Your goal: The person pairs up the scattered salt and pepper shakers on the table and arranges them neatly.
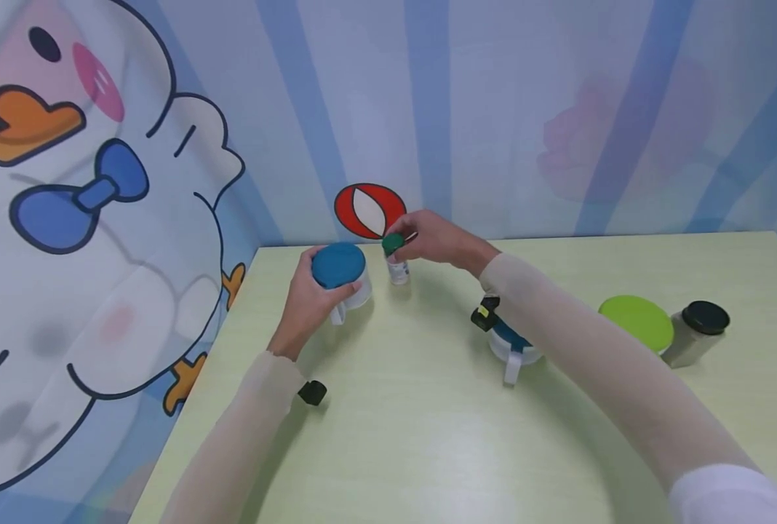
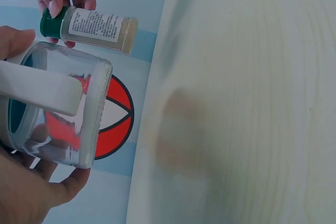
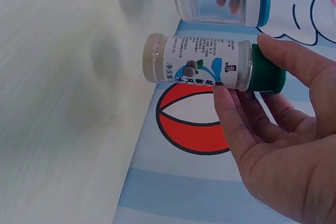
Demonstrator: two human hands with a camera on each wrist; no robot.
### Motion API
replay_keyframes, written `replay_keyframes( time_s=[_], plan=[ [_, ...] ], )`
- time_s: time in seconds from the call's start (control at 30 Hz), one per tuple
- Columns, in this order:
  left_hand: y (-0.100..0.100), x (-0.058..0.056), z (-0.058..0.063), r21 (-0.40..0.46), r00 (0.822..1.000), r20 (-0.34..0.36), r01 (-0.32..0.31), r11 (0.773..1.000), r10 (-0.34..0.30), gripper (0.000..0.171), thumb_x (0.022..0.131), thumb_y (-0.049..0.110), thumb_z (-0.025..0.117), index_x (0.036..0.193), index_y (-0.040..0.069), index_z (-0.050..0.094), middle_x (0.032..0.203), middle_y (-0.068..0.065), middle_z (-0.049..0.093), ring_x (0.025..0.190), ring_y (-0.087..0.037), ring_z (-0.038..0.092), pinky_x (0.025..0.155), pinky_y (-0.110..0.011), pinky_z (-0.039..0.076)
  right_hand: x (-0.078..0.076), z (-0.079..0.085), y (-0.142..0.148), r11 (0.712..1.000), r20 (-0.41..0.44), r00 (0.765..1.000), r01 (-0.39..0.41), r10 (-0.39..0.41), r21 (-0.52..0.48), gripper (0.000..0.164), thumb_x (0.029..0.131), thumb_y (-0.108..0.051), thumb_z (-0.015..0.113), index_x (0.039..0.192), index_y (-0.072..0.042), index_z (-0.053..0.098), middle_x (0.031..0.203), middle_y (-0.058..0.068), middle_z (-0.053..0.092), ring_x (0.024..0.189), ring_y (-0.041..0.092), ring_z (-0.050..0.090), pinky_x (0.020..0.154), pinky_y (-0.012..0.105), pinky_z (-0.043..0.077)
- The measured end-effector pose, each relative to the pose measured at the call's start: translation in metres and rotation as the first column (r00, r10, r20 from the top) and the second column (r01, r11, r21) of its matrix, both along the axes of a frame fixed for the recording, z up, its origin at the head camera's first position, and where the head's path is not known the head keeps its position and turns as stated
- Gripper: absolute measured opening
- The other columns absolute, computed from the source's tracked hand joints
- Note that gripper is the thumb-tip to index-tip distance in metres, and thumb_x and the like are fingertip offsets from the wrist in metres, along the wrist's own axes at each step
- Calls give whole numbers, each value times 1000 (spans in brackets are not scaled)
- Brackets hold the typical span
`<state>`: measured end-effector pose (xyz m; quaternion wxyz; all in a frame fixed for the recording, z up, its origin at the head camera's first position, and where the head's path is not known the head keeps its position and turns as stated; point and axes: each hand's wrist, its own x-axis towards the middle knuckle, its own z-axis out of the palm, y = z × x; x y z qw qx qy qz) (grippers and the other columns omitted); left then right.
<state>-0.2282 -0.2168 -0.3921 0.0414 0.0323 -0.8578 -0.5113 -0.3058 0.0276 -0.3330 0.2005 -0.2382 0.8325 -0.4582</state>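
Observation:
My left hand (image 1: pixel 316 291) grips a clear glass jar (image 2: pixel 63 108) with a blue lid (image 1: pixel 339 265) and a white handle (image 2: pixel 42 85), near the table's back edge. Just right of it, my right hand (image 1: pixel 437 239) holds a small spice bottle (image 3: pixel 199 64) by its green cap (image 3: pixel 268 71), thumb on one side and fingers on the other. A printed label (image 2: pixel 97 24) wraps the bottle, and pale contents show through its wall. Jar and bottle are side by side, slightly apart. Both appear lifted off the tabletop in the wrist views.
Under my right forearm stands another blue-lidded jar (image 1: pixel 513 354) with a white handle, partly hidden. Farther right are a container with a lime-green lid (image 1: pixel 636 322) and a black-capped shaker (image 1: pixel 695 336). A printed wall (image 1: pixel 493 116) borders the pale table (image 1: pixel 428 437) at the back.

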Motion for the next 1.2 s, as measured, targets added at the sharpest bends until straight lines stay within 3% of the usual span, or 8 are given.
replay_keyframes(
  time_s=[0.57, 1.2],
  plan=[
    [10, 20, 9, -9, 999, -37, 30, 1000, -30, 92, 84, 33, 84, 155, 15, 29, 157, -11, 37, 143, -37, 34, 108, -58, 45, 27, 11, 19, 1000, -2, 1000, -17, 17, -13, 37, 92, -12, 76, 126, -5, 64, 122, 11, 66, 113, 28, 63, 97, 42, 55],
    [24, 37, 13, -9, 997, -44, 69, 998, -70, 93, 83, 31, 84, 155, 13, 28, 156, -12, 36, 144, -37, 34, 106, -59, 47, 51, 16, 41, 1000, -13, 1000, -19, 18, -7, 41, 91, -13, 76, 130, -9, 63, 125, 9, 62, 118, 29, 59, 97, 45, 55]
  ],
)
